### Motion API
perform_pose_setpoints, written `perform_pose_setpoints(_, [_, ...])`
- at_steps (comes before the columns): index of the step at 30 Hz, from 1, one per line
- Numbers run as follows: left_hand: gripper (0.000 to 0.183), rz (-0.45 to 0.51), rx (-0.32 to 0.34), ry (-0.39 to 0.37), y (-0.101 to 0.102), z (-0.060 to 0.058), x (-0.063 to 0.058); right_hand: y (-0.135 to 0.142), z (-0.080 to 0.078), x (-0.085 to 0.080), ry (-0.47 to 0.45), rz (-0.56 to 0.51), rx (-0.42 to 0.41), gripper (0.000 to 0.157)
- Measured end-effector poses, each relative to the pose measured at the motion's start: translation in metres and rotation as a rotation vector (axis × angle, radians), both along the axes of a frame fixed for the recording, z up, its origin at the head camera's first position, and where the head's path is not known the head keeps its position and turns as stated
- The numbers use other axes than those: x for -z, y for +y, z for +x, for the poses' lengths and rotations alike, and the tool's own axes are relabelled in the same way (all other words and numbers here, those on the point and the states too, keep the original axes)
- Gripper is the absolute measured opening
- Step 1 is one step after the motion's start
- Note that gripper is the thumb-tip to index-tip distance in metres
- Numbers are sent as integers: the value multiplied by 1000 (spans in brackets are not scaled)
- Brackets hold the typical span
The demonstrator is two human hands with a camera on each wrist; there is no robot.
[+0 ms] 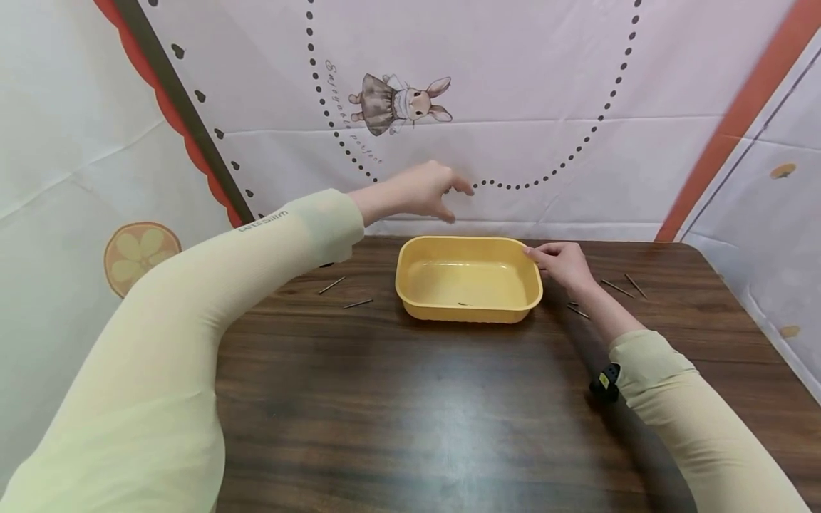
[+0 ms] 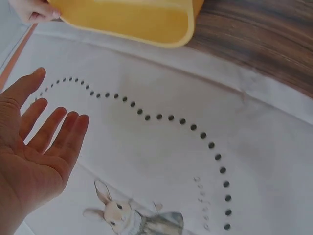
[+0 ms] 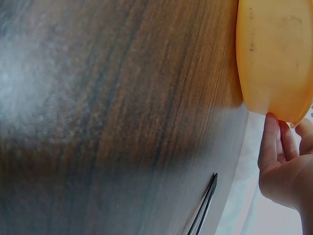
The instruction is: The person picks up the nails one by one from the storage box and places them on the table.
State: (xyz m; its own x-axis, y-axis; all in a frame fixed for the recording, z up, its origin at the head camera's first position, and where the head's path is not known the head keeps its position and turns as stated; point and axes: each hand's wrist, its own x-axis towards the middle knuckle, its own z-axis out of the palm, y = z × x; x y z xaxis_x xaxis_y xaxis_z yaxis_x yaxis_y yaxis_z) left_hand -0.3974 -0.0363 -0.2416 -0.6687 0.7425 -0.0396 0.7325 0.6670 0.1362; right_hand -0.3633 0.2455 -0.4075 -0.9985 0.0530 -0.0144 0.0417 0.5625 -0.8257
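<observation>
A yellow rectangular plastic bin (image 1: 468, 274) stands toward the back of the table, its open top facing up. My right hand (image 1: 564, 265) pinches its right rim, the thumb over the edge and the fingers against the outer wall. The right wrist view shows these fingertips at the end of the yellow bin (image 3: 274, 63), and the right hand (image 3: 288, 161) below it. Above and behind the bin my left hand (image 1: 426, 189) hovers in the air, fingers loosely bent and holding nothing. Its palm shows bare in the left wrist view, where the left hand (image 2: 44, 147) is apart from the bin (image 2: 132, 24).
Thin metal sticks like nails lie on the wooden table (image 1: 410, 399): one stick (image 1: 332, 285) left of the bin, another stick (image 1: 358, 303) nearer it, and several more, such as a stick (image 1: 617, 288), to the right. A printed cloth (image 1: 526, 85) hangs behind the table.
</observation>
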Motion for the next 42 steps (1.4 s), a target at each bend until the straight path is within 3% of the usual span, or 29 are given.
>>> perform_pose_setpoints(9, [55, -84, 52, -81, 19, 7, 30, -1, 1, 2, -8, -15, -3, 52])
perform_pose_setpoints(13, [56, -115, 86, -66, 28, 9, 45, 0, 2, 3, 7, -28, 5, 50])
perform_pose_setpoints(16, [59, -190, 117, -43, 34, 13, 57, 0, 0, 4, 6, -25, 15, 49])
perform_pose_setpoints(21, [63, -295, 221, -17, 40, 16, 79, 0, -1, 7, -19, -30, 19, 51])
perform_pose_setpoints(25, [61, -298, 282, -47, 44, 14, 97, 1, -1, 9, -15, -30, 23, 50])
perform_pose_setpoints(33, [52, -241, 332, -84, 49, 8, 130, 1, -1, 8, -7, -44, 20, 51])
perform_pose_setpoints(42, [34, -217, 335, -120, 51, 14, 143, 2, -3, 4, 0, -30, 31, 48])
